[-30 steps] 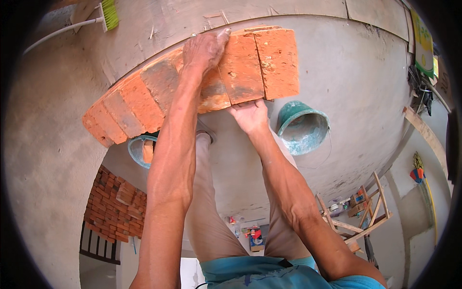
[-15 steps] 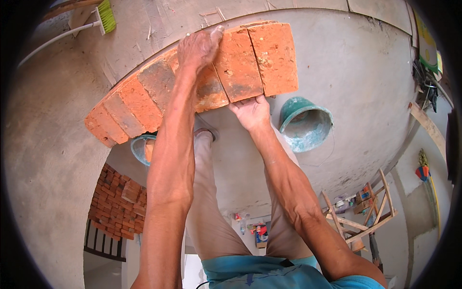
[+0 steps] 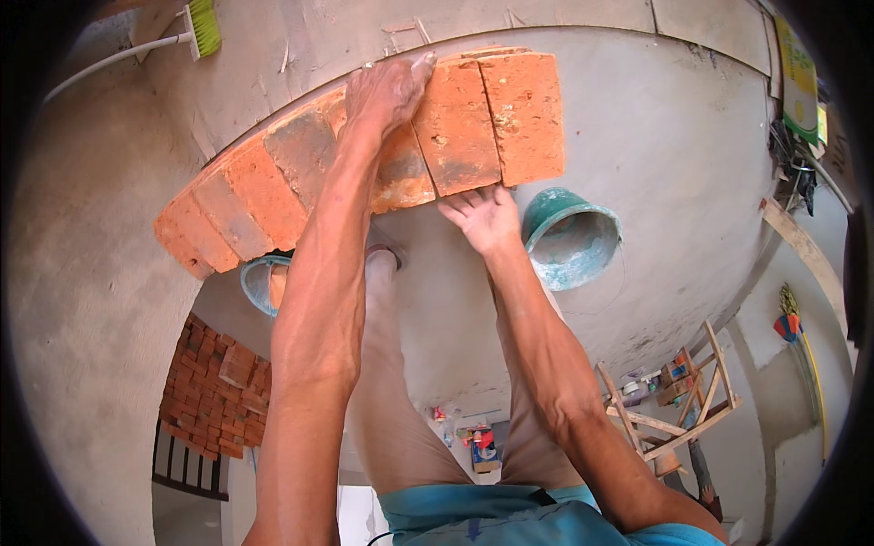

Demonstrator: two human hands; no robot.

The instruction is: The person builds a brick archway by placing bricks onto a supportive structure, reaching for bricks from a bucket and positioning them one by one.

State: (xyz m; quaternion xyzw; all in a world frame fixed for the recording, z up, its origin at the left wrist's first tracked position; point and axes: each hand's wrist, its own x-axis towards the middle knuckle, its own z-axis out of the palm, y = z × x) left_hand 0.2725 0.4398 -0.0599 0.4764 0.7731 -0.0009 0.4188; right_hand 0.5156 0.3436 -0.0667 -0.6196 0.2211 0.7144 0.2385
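Teal top (image 3: 492, 530) at btm edge, closest in. Both forearms reach up from there, bare. L hand (image 3: 387, 96) lies palm down across the top of the brick row (image 3: 451, 136), fingers toward its far edge; tips hidden, so can't tell how tight the grip is. R hand (image 3: 489, 223) is palm up at the row's near edge, fingers spread wide & nothing in the palm; can't tell if the tips touch the brick.

Brick row = orange bricks w/ some grey patches, side by side, curving from L of centre to just R of the R hand. Dark gap b/w the two rightmost bricks.

Below that: legs in beige trousers (image 3: 391, 391). Green bucket (image 3: 549, 207) tilted, R of the R hand, whitish inside. Blue bucket (image 3: 258, 288) pt. hidden by L forearm & bricks, w/ an orange piece in it. Grey wall (image 3: 86, 309) fills the L side.

Further off: brick stack (image 3: 211, 391) lower L, black railing (image 3: 189, 475) just under it. Wooden frame (image 3: 692, 432) lower R, yellow-handled broom (image 3: 813, 382) past it. Upper L: green-bristled brush (image 3: 206, 29) w/ white handle.
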